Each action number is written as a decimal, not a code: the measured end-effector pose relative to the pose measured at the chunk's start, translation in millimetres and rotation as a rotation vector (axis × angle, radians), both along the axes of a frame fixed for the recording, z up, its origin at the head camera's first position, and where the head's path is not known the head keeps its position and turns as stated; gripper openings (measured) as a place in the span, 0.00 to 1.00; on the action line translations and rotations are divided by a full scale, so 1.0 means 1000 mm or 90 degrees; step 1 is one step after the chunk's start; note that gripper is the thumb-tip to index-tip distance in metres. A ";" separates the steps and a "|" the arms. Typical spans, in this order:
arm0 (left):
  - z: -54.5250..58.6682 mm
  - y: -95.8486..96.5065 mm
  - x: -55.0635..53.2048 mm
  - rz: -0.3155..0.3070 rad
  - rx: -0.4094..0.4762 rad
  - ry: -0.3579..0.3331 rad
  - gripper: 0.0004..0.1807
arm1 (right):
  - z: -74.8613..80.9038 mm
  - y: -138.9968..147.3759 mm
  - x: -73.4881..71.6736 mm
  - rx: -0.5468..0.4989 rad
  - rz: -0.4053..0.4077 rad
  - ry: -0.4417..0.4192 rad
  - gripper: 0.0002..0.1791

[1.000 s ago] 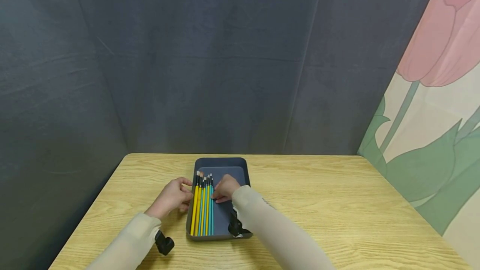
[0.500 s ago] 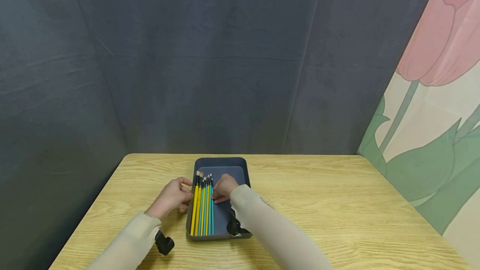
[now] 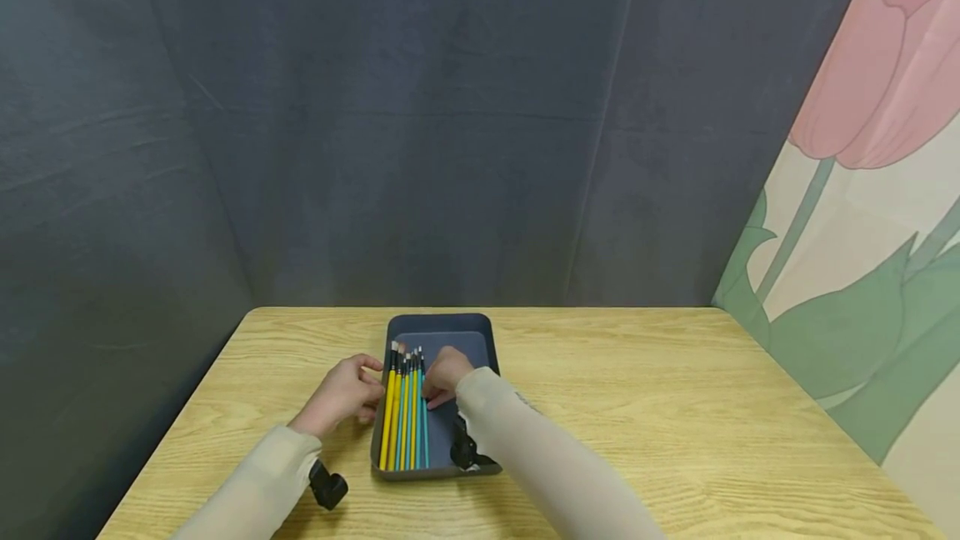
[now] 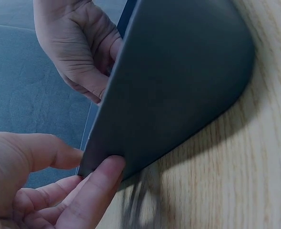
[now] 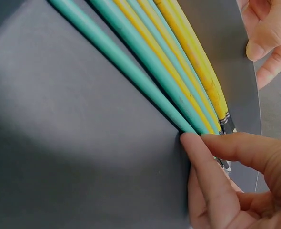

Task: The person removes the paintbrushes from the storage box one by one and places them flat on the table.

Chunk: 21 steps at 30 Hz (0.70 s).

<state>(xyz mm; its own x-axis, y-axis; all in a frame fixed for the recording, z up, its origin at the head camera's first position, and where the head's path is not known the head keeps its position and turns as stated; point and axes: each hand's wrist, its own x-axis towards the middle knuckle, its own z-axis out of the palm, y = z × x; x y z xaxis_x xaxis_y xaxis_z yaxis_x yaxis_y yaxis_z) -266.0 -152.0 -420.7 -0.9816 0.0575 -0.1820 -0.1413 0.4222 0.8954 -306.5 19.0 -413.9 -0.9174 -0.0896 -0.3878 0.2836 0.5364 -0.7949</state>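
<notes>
Several yellow and teal paintbrushes (image 3: 395, 419) lie side by side along the left of a dark grey tray (image 3: 471, 325), bristles at the far end. My right hand (image 3: 446, 375) reaches into the tray. In the right wrist view its thumb and a finger pinch the rightmost brush, a slim teal paintbrush (image 5: 126, 67), whose handle angles slightly away from the others. Their pinch hides part of that brush. My left hand (image 3: 347, 394) holds the tray's left edge from outside, fingertips on the rim and outer wall in the left wrist view.
The tray stands on a light wood table (image 3: 637, 407). Behind the table hangs a dark grey curtain (image 3: 420, 123), and a tulip-patterned cloth (image 3: 862, 290) hangs at the right. A small black camera (image 3: 327, 486) is worn at my left wrist.
The slim teal paintbrush's near end has swung slightly right, away from its neighbours. My right wrist has shifted a little left. My left hand stays at the tray's edge.
</notes>
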 end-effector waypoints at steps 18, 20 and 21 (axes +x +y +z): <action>-0.001 0.000 0.000 -0.004 0.012 0.005 0.24 | -0.003 -0.003 -0.004 0.033 0.012 0.008 0.06; -0.001 0.000 0.000 -0.004 0.012 0.003 0.23 | -0.006 -0.004 -0.005 0.038 0.011 0.012 0.07; -0.001 0.000 0.000 -0.004 0.012 0.003 0.23 | -0.007 -0.004 -0.006 0.041 0.011 0.013 0.07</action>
<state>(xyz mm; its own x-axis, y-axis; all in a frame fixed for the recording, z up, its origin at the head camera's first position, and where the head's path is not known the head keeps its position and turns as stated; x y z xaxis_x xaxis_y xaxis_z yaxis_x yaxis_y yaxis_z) -266.2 -151.9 -421.7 -0.9820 0.0669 -0.1766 -0.1348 0.4066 0.9036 -312.1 15.1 -421.2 -0.9240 -0.0806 -0.3738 0.2577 0.5909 -0.7645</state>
